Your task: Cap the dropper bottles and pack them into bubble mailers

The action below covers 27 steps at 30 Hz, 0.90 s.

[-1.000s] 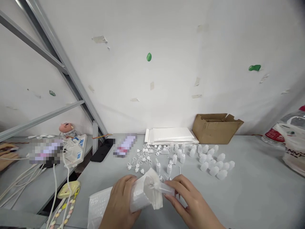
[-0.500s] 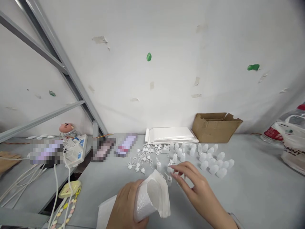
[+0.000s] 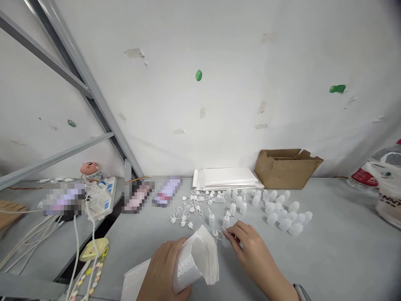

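Observation:
My left hand is wrapped round a white padded envelope, whose open mouth faces up and to the right. Just right of it, my right hand has thumb and fingertips pinched together on something small and pale, too small to make out. Beside those fingertips stands a small white bottle, and another bottle is a little to its left. A tangle of white cords with small caps lies behind the envelope. Several frosted white pieces are grouped to the right.
A stack of white envelopes and an open cardboard box stand by the wall. Two blurred phone-like items lie left of them. A power strip with cables is at the left, a plastic bag at the far right.
My right hand has lowered slightly and its fingertips have closed together beside the small bottles. My left hand still grips the envelope, moved slightly left. The view has shifted a little.

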Motion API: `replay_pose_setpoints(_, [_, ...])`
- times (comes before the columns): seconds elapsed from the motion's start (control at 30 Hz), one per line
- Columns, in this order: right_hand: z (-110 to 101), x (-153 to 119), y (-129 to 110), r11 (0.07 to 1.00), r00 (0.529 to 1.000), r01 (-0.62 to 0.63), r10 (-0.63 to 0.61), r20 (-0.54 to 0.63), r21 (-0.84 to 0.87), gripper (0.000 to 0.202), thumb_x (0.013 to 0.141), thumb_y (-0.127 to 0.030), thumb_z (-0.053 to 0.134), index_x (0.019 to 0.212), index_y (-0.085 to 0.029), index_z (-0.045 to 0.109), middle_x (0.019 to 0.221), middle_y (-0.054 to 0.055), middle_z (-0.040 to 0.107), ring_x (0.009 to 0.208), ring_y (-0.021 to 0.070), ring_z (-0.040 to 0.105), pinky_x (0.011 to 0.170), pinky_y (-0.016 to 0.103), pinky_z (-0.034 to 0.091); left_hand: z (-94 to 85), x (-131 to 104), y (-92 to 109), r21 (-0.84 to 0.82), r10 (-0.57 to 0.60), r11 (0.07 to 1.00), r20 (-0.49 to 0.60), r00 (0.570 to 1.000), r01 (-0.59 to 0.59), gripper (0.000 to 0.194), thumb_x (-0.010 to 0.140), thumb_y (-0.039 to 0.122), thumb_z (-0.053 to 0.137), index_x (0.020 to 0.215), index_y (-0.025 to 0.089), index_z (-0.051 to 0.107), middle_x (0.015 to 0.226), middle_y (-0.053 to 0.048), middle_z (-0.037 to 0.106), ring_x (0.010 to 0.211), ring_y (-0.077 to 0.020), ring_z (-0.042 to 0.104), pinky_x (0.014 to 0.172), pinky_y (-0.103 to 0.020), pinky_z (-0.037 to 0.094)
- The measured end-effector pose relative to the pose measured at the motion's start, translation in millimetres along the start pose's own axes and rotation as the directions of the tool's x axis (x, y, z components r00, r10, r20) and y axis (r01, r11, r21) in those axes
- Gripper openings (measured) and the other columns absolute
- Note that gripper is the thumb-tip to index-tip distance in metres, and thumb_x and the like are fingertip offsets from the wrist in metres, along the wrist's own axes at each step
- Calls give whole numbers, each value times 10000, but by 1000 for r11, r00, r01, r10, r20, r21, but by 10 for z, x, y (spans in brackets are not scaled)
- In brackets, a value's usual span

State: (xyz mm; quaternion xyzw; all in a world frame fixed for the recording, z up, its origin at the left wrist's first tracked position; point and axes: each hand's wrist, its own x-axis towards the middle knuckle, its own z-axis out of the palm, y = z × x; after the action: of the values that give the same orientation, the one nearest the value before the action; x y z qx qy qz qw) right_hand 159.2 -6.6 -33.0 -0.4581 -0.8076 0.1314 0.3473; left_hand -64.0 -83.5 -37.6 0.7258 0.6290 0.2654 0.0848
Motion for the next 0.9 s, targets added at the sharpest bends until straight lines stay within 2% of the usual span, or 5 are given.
replay_pose_setpoints(0.17, [-278, 0, -223, 925, 989, -29, 80, -121, 378, 138, 884, -258, 503, 811, -216, 612, 673, 19, 589, 626, 167, 570, 562, 280, 470, 55, 49, 70, -21, -5, 1000, 23, 1000, 5, 627, 528, 96, 502, 1147, 196, 506, 1014, -96, 630, 948, -296, 582, 814, -429, 461])
replay_pose_setpoints(0.4, [-327, -47, -349, 815, 928, 8, 210, -308, 579, 90, 834, -222, 573, 840, -234, 661, 612, 14, 593, 560, 173, 553, 533, 297, 461, 141, 63, 119, -66, -37, 997, -68, 997, 33, 611, 544, 101, 493, 1149, 186, 506, 996, -114, 628, 934, -310, 570, 814, -458, 444])
replay_pose_setpoints(0.5, [-270, -51, -390, 714, 935, -133, 321, -152, 688, 130, 830, -306, 577, 789, -228, 673, 596, 12, 608, 560, 168, 578, 545, 274, 499, 110, 76, 142, -74, -20, 997, -61, 998, 16, 594, 554, 99, 505, 1140, 198, 511, 983, -101, 629, 923, -300, 579, 805, -448, 457])
replay_pose_setpoints(0.63, [-176, 6, -397, 699, 957, -255, 281, 71, 668, 253, 830, -393, 554, 720, -202, 677, 639, 24, 621, 625, 167, 589, 594, 252, 514, 57, 96, 212, -124, -6, 992, -53, 999, 0, 564, 578, 86, 504, 1128, 209, 505, 988, -92, 620, 908, -279, 581, 782, -429, 476])
replay_pose_setpoints(0.9, [-146, 14, -333, 830, 984, -149, 179, -3, 537, 228, 853, -333, 535, 731, -196, 669, 673, 22, 557, 641, 160, 555, 593, 260, 478, 131, 80, 237, -161, -14, 987, -104, 995, -3, 562, 552, 70, 496, 1098, 202, 517, 974, -86, 624, 912, -289, 580, 797, -447, 472])
